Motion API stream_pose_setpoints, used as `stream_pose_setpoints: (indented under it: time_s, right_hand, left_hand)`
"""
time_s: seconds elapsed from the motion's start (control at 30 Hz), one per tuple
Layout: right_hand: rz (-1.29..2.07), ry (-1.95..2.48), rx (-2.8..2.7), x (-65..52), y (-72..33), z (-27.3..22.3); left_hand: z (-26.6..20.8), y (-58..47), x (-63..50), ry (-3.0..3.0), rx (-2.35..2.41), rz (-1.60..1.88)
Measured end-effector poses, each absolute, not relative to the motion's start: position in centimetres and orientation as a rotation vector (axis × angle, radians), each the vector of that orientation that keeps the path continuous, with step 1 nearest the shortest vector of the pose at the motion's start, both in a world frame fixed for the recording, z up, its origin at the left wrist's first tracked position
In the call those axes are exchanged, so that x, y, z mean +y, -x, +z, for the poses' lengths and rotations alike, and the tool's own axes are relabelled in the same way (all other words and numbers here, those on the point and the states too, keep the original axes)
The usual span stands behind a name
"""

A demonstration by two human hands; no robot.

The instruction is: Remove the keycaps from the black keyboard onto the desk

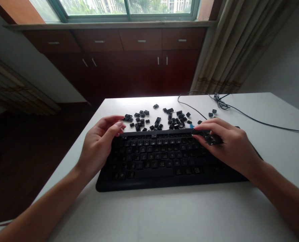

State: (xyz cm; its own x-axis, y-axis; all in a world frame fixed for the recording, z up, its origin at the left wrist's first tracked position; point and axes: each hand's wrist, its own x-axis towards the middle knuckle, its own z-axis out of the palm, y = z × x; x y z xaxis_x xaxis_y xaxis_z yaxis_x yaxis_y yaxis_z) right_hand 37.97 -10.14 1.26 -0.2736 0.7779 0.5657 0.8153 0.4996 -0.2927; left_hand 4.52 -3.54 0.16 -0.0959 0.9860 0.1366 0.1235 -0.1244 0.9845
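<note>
A black keyboard (154, 173) lies on the white table, with keycaps off at several places among its lettered keys. My right hand (230, 144) is closed around a small black-handled brush (213, 139). Its blue and white bristles point left, just over the keyboard's back edge. At the back left corner of the keyboard is my left hand (96, 141), thumb and fingers curved but apart, with nothing visible between them. Its fingertips are close to loose black keycaps (158, 120), which are scattered in a heap behind the keyboard.
A black cable (252, 122) with a bundled loop runs across the back right of the white table (164, 211). A few more keycaps (210, 115) lie behind my right hand. Beyond the table are dark red cabinets (136, 74), a window and curtains (220, 50).
</note>
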Motion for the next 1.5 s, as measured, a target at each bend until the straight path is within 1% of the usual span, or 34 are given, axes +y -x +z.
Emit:
stream_pose_setpoints:
  time_s: [0.37, 0.57, 0.87, 1.5]
  right_hand:
    - [-0.014, 1.292, -2.114, -10.1, -38.0, 1.1]
    - [0.158, 1.087, -2.426, -10.1, -38.9, 1.2]
    - [0.377, 1.041, -2.478, -10.3, -39.3, 2.1]
    - [0.338, 0.974, -2.547, -10.5, -39.6, 2.5]
  left_hand:
    - [0.1, -4.5, -3.5, -1.34, 1.314, 1.33]
    - [-0.1, -4.3, -3.5, -1.371, 1.303, 1.326]
    - [0.0, -4.4, -3.5, -1.354, 1.306, 1.329]
    - [0.0, -4.5, -3.6, -1.366, 1.312, 1.328]
